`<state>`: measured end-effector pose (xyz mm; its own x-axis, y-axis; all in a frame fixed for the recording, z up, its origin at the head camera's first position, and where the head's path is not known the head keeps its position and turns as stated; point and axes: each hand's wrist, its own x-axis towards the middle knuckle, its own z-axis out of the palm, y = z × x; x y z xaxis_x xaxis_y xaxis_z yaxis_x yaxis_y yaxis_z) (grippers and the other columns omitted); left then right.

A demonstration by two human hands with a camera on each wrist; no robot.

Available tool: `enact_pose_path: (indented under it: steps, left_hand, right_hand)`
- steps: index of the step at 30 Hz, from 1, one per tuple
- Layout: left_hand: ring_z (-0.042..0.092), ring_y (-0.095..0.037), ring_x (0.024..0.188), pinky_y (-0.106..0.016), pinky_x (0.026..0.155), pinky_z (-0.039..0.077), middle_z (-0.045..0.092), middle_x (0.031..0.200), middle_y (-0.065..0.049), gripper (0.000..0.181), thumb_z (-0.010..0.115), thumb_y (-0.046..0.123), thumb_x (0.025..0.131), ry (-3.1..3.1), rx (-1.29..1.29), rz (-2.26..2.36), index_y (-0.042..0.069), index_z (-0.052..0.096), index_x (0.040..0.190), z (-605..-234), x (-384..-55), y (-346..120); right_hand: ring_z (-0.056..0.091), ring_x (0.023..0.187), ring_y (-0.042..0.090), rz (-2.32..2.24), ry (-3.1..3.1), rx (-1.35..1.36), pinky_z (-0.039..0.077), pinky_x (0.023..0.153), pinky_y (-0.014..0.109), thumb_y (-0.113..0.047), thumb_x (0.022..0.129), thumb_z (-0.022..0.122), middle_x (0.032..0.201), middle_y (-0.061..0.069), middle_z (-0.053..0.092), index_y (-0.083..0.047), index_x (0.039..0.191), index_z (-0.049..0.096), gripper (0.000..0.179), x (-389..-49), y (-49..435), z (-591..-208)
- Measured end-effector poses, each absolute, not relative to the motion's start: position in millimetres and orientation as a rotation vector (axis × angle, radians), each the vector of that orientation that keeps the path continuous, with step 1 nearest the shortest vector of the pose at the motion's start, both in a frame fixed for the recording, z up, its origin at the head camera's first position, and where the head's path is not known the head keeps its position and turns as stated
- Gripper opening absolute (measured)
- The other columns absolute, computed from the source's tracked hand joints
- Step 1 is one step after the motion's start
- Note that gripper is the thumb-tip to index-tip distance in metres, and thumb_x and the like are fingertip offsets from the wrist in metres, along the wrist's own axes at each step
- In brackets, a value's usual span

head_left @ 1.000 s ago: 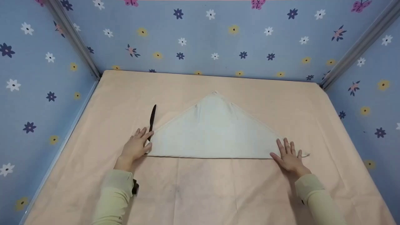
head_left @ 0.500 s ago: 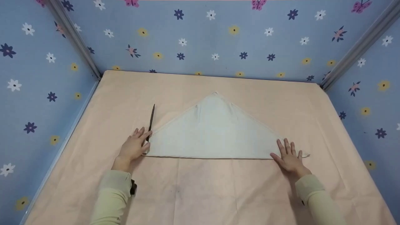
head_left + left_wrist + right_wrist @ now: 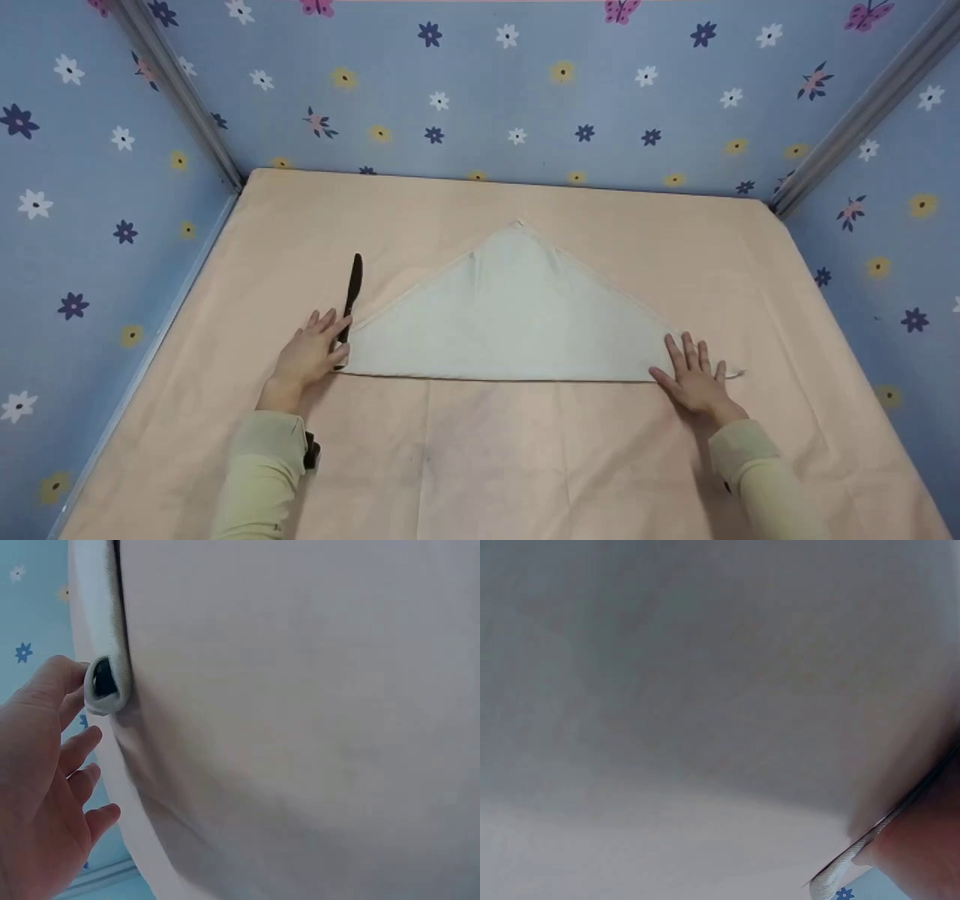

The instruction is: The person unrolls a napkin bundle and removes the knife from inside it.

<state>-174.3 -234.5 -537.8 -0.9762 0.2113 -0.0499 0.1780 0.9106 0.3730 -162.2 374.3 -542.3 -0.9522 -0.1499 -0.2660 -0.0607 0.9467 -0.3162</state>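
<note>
A pale folded cloth napkin (image 3: 517,322) lies in a triangular shape, its peak pointing away from me. At its left end stretches a black table knife (image 3: 355,277), blade outward, its lower part wrapped in the cloth. My left hand (image 3: 304,358) pinches this rolled end between thumb and index finger. Looking end-on in the left wrist view, the roll (image 3: 124,686) curls round a dark core, the other fingers (image 3: 84,780) loosely bent below. Fingers spread, my right hand (image 3: 696,382) rests flat on the napkin's right part; a small corner shows beyond it.
A peach cloth (image 3: 495,465) with creases covers the table. Blue flowered panels (image 3: 480,90) stand behind and at both sides, joined by grey posts (image 3: 862,112) at the back corners.
My left hand has moved left with the knife, which turned edge-on and then flat again. The napkin's left end now reaches farther left. My right hand stays put.
</note>
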Motion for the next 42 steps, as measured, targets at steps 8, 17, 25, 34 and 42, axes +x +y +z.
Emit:
enact_pose_path:
  steps: [8,17,25,34,42]
  left_hand:
    - [0.013,-0.045,0.127,-0.06,0.097,0.017,0.023,0.14,-0.025,0.051,0.045,0.025,0.09,2.955,0.288,0.588,0.008,0.034,0.137,-539,-174,-239]
    - [0.014,-0.044,0.127,-0.06,0.096,0.019,0.023,0.14,-0.023,0.049,0.044,0.024,0.091,2.975,0.288,0.586,0.006,0.034,0.136,-540,-170,-236]
    - [0.017,-0.042,0.127,-0.062,0.093,0.02,0.024,0.141,-0.019,0.053,0.046,0.029,0.091,3.029,0.3,0.653,0.003,0.035,0.135,-544,-166,-231]
    - [0.014,-0.042,0.128,-0.063,0.094,0.019,0.019,0.144,-0.017,0.061,0.048,0.036,0.09,3.008,0.294,0.617,0.004,0.029,0.138,-550,-166,-228]
    - [0.015,-0.042,0.128,-0.065,0.092,0.018,0.02,0.144,-0.016,0.057,0.045,0.036,0.091,3.003,0.286,0.539,0.009,0.03,0.139,-551,-167,-227]
  right_hand:
    - [-0.016,0.127,0.043,-0.445,2.807,-0.153,-0.016,0.09,0.065,-0.052,0.091,0.031,0.143,0.024,-0.012,-0.006,0.142,-0.001,0.075,-163,373,-541]
    - [-0.016,0.127,0.043,-0.444,2.805,-0.153,-0.015,0.09,0.065,-0.052,0.091,0.031,0.143,0.024,-0.012,-0.007,0.142,-0.001,0.075,-163,373,-541]
    - [-0.016,0.127,0.043,-0.459,2.806,-0.162,-0.016,0.09,0.065,-0.051,0.091,0.031,0.143,0.025,-0.012,-0.006,0.142,-0.001,0.075,-162,373,-540]
    - [-0.016,0.127,0.043,-0.46,2.808,-0.162,-0.015,0.09,0.065,-0.051,0.091,0.032,0.143,0.025,-0.011,-0.006,0.142,-0.001,0.075,-162,374,-542]
    - [-0.016,0.127,0.043,-0.449,2.801,-0.153,-0.015,0.09,0.065,-0.052,0.091,0.032,0.143,0.025,-0.011,-0.006,0.142,-0.001,0.076,-163,374,-541]
